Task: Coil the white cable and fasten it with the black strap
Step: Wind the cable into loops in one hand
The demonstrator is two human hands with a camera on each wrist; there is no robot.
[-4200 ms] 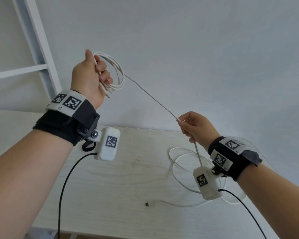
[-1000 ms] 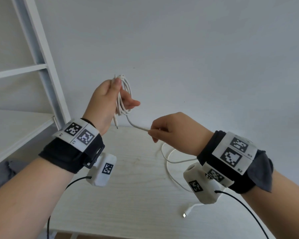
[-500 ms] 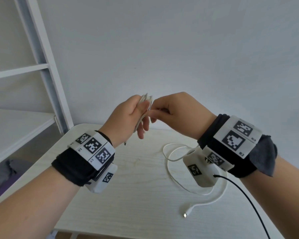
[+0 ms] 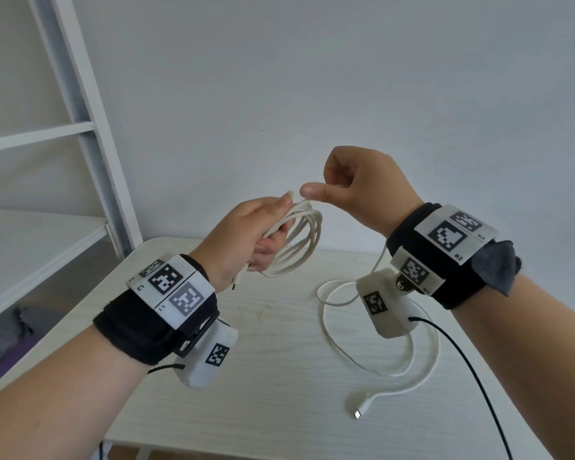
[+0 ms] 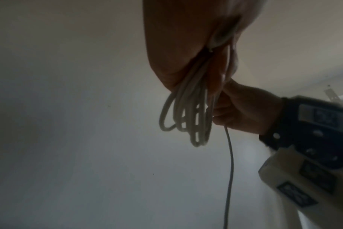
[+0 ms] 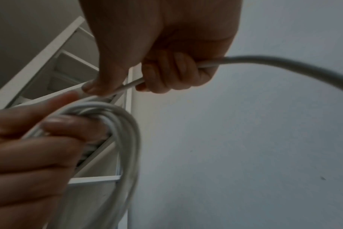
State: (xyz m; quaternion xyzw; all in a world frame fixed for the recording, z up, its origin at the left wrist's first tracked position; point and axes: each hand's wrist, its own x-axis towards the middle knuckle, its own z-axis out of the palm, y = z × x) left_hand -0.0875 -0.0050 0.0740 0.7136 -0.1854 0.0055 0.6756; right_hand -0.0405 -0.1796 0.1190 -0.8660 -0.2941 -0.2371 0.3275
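— How many cables have you got there?

— One white cable (image 4: pixel 301 240). Your left hand (image 4: pixel 246 237) grips several loops of it, bunched, fingers curled round them above the table (image 4: pixel 279 376). Your right hand (image 4: pixel 356 190), just right of the coil, pinches the strand that leaves it, thumb and curled fingers closed on it.

— And the rest of it?

— It hangs down to the table and lies in loose curves at the right, one plug (image 4: pixel 361 408) at the near edge. A white shelf frame (image 4: pixel 90 134) stands far left. Your right wrist camera (image 4: pixel 385 303) covers part of the slack.
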